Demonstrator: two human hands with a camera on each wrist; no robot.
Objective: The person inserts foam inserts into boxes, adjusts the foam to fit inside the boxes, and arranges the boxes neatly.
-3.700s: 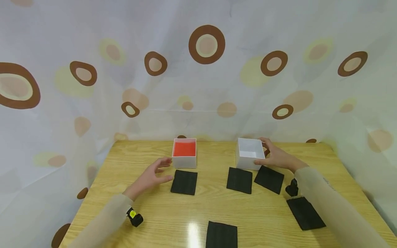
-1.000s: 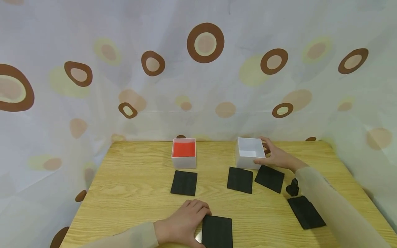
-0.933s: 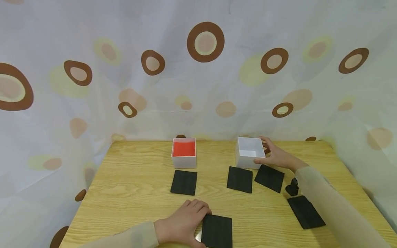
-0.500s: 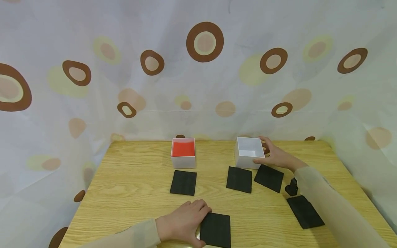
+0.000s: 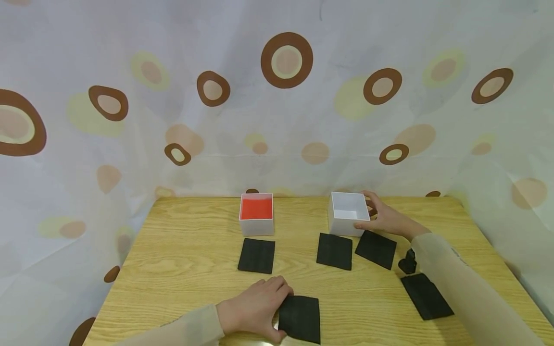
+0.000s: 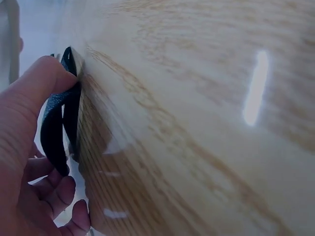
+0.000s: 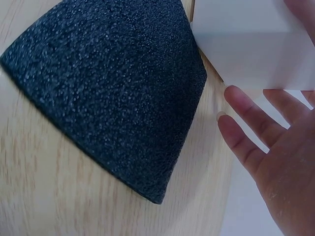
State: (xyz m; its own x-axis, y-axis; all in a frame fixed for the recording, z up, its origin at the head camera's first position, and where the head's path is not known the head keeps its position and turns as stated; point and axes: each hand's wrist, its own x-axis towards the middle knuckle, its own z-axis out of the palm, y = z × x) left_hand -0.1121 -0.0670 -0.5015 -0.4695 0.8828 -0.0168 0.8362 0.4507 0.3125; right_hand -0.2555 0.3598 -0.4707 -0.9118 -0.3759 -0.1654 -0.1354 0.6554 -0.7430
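Observation:
My left hand (image 5: 256, 307) grips the left edge of a black foam square (image 5: 299, 319) near the front of the table. In the left wrist view the foam sheet (image 6: 58, 123) bends between thumb and fingers. At the back right, my right hand (image 5: 386, 218) holds the right side of a white open box (image 5: 346, 227), thumb at the front corner and fingers behind. In the right wrist view the fingers (image 7: 261, 120) lie along the box wall (image 7: 256, 59). A second white box (image 5: 257, 228), with red material inside, stands to the left, untouched.
Black squares lie flat: one (image 5: 257, 255) before the red-filled box, two (image 5: 334, 251) before the held box, another (image 5: 426, 296) by the right forearm. A patterned curtain (image 5: 277, 120) hangs behind the wooden table (image 5: 186, 250).
My left hand has come from beside the red-filled box to the front square, which has since shifted slightly away from me and now bends in its grip. The right hand stays put.

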